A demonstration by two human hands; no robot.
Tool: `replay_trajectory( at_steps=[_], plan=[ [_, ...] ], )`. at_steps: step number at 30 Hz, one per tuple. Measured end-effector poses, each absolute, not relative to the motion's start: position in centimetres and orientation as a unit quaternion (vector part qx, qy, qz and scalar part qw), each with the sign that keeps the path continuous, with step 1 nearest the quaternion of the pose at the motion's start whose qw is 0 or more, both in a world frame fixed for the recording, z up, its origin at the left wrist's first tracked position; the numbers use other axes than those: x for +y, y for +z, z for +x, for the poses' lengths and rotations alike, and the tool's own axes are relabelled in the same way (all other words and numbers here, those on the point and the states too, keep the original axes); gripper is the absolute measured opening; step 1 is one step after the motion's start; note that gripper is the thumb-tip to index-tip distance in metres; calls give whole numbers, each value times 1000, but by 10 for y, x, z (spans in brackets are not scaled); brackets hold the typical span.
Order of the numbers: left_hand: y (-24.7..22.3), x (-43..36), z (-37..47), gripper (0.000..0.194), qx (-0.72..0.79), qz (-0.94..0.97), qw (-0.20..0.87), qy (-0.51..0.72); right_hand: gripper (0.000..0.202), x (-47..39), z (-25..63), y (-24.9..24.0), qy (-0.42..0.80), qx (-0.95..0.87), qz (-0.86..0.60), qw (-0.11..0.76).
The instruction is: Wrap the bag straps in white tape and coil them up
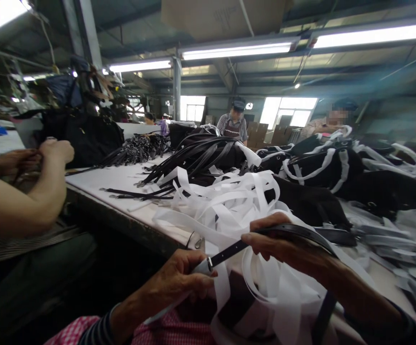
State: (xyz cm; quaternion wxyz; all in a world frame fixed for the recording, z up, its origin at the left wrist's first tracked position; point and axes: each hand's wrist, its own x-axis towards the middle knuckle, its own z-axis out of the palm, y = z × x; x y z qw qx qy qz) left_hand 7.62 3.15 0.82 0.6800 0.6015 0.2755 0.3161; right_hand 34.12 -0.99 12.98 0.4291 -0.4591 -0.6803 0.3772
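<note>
A black strap [231, 251] with punched holes runs between my two hands. My left hand [184, 278] is closed around its buckle end, where a small metal buckle [209, 263] and white wrapping show at the fingertips. Thumb and fingers of my right hand [279, 244] pinch the strap further along, and its dark length passes over the back of that hand toward the wrist. Just beyond both hands lies a loose heap of white strips [229, 201], some of which hang down over the table edge between my arms.
Black straps [196, 160] are piled on the white table [96, 184]. Black bags [315, 167] with white-wrapped handles stand at right, near plastic-wrapped straps [390, 244]. A co-worker's arms [39, 191] are close at left; two other people stand across the table.
</note>
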Motion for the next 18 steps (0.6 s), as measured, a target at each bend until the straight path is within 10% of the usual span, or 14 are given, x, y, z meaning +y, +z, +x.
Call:
replay_trajectory(
  at_steps=[18],
  plan=[
    [34,26,97,42,303,742,507,318,23,-18,329,145,371,-701,-438,423]
  ],
)
